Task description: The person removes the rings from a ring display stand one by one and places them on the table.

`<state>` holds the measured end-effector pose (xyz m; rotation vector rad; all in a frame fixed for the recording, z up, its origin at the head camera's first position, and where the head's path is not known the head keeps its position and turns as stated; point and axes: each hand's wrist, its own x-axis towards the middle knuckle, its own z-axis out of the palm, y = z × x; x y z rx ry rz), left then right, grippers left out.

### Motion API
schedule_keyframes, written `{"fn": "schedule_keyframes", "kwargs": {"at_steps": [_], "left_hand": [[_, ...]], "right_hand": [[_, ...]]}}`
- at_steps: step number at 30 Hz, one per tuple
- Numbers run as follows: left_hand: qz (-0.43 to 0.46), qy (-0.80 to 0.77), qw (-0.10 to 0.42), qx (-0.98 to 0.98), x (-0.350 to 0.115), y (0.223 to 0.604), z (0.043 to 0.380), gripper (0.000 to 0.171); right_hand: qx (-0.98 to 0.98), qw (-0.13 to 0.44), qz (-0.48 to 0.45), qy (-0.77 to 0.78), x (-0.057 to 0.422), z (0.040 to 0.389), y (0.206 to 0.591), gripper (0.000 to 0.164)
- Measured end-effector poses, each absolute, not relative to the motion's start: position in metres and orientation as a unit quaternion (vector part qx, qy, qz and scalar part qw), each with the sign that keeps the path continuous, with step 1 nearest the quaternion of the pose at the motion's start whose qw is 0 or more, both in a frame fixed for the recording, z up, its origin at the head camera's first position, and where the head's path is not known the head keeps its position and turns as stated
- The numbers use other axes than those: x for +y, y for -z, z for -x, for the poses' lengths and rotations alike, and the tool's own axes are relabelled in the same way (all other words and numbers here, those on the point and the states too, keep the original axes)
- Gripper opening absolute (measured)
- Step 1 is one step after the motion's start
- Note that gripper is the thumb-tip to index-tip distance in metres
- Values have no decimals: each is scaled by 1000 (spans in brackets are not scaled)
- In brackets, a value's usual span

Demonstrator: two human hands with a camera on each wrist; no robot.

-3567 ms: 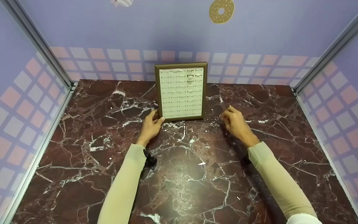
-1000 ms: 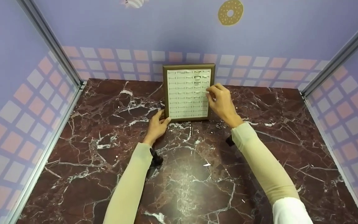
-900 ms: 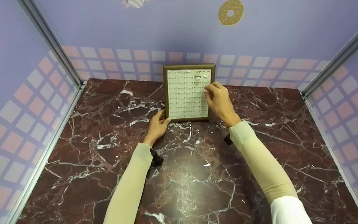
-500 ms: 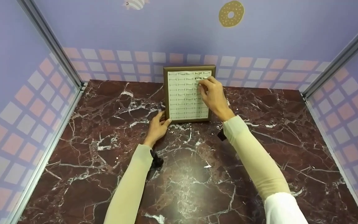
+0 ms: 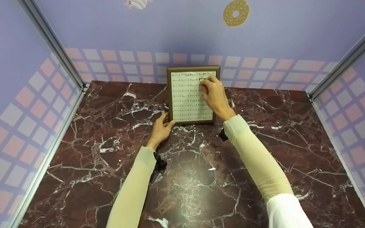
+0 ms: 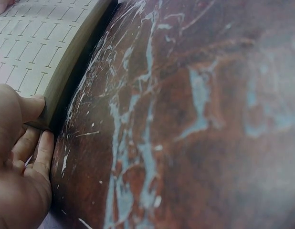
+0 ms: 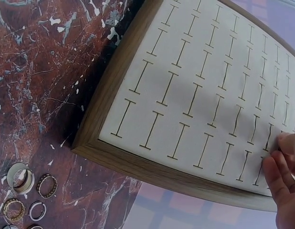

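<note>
A ring display board (image 5: 185, 98), white slotted foam in a brown wood-look frame, leans upright against the back wall. At its lower left corner my left hand (image 5: 160, 130) grips the frame; in the left wrist view the thumb (image 6: 33, 109) lies on the front edge and other fingers bend beneath the corner. My right hand (image 5: 215, 96) is at the upper right part of the board, fingertips pinched at a slot. A small ring between them is almost wholly hidden. Several loose rings, among them a wide silver band (image 7: 28, 185), lie on the table in the right wrist view.
The dark red marbled table (image 5: 106, 177) has white veins and small specks. Behind it stands a lilac wall (image 5: 116, 31) with a pink and white checked strip. Metal corner posts (image 5: 54, 44) edge the booth on both sides.
My right hand has left the loose rings on the table, risen to the board and moved left along it to the fourth column. The left hand keeps its grip on the corner.
</note>
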<state>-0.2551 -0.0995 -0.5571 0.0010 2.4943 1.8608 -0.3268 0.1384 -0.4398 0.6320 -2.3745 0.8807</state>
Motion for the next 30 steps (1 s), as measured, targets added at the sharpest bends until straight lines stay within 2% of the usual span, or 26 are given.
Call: {"fn": "schedule_keyframes", "kwargs": {"at_steps": [12,30], "left_hand": [[-2,-592,24,805,-100,556,254,58],[-4,-597,15,802,-98,557,256,56]], "right_hand": [[-889,246,-241,-303,141,322,439,12],[-880,262,-256,-302,159,308,435,10]]}}
